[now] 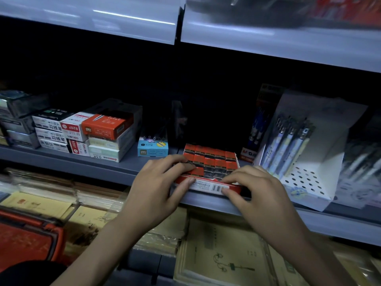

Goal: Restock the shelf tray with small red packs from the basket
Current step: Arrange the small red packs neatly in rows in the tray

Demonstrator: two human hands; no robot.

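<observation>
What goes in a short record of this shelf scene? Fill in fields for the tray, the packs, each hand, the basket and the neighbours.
tray: red tray at the shelf's front edge, barcode label on its front
packs: small red packs in rows inside it
left hand: grips the tray's left front, thumb on the label
right hand: pinches the tray's right front
basket: red basket, lower left
neighbours: blue deli box left, white pen display right

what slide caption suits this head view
Left hand and right hand hold the shelf tray of small red packs.
</observation>
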